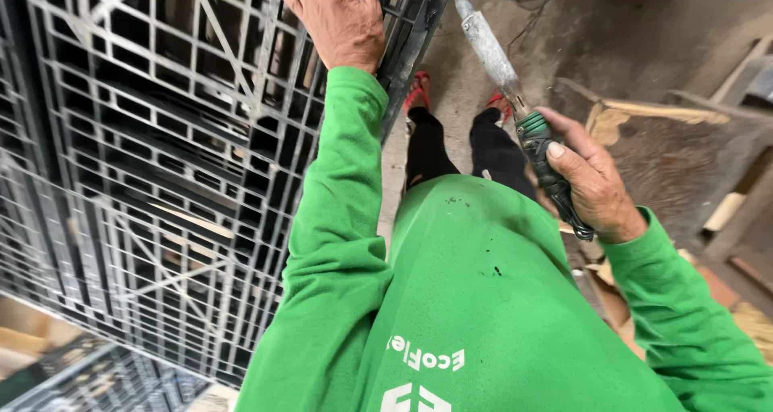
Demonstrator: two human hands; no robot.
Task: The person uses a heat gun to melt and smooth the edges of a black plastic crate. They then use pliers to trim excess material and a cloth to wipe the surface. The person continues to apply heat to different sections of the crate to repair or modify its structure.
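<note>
Bright green long-sleeved shirt (475,299) with white print, black trousers (467,150), red sandals (417,90).
</note>
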